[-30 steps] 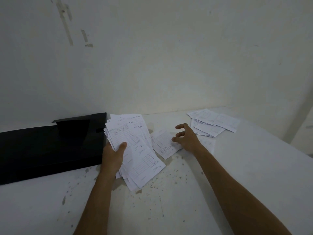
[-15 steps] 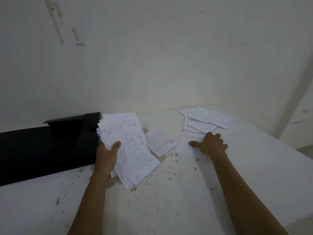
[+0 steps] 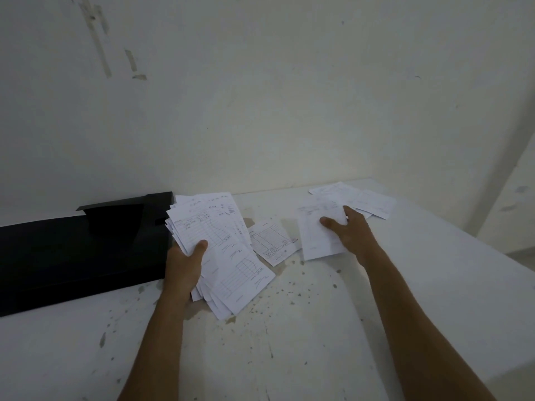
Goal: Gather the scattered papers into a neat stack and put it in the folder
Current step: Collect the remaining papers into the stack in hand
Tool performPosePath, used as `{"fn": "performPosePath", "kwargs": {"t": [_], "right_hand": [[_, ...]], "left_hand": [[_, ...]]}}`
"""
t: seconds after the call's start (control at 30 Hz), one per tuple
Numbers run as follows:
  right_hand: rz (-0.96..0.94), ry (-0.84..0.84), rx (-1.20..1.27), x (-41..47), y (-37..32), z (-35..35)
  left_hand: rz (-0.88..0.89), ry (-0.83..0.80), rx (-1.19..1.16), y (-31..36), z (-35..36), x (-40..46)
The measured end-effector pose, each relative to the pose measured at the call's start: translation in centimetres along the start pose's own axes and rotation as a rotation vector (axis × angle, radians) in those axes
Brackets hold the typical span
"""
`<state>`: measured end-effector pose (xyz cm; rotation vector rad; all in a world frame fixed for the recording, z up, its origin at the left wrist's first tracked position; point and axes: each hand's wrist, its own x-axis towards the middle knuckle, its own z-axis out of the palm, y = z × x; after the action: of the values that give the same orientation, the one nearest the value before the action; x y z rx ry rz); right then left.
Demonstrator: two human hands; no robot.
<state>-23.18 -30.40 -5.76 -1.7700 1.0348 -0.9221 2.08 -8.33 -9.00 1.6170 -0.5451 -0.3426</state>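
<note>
Head view: a fanned bundle of papers is held in the left hand, thumb pressed on the top sheet and fingers hidden beneath, its lower corners hanging just above the speckled white desk. A loose sheet is pinched by the right hand, thumb on top and fingers curled behind its far edge, lifted a little off the desk. One printed slip is left lying flat between the two hands, and a small overlapping heap of further sheets is seen at the far right corner, just beyond the right hand.

The sheets are judged to be light, thin and limp (likely to slide over one another and to buckle if pushed edge-on), so each is best taken near an edge or corner and the bundle squared by tapping before filing.

The black folder is laid along the wall at left, touching or just beside the bundle; its dark interior cannot be made out, and no paper is seen inside it.
</note>
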Motion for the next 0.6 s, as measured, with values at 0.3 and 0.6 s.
{"fn": "performPosePath", "kwargs": {"t": [0.3,0.6], "right_hand": [[0.088,-0.224,-0.726,2.0,-0.6,9.1],[0.079,-0.238,-0.729,2.4,-0.5,9.8]], "left_hand": [[0.016,-0.012,-0.027,0.1,0.0,-0.1],[0.006,-0.018,-0.024,0.0,0.2,0.2]]}}
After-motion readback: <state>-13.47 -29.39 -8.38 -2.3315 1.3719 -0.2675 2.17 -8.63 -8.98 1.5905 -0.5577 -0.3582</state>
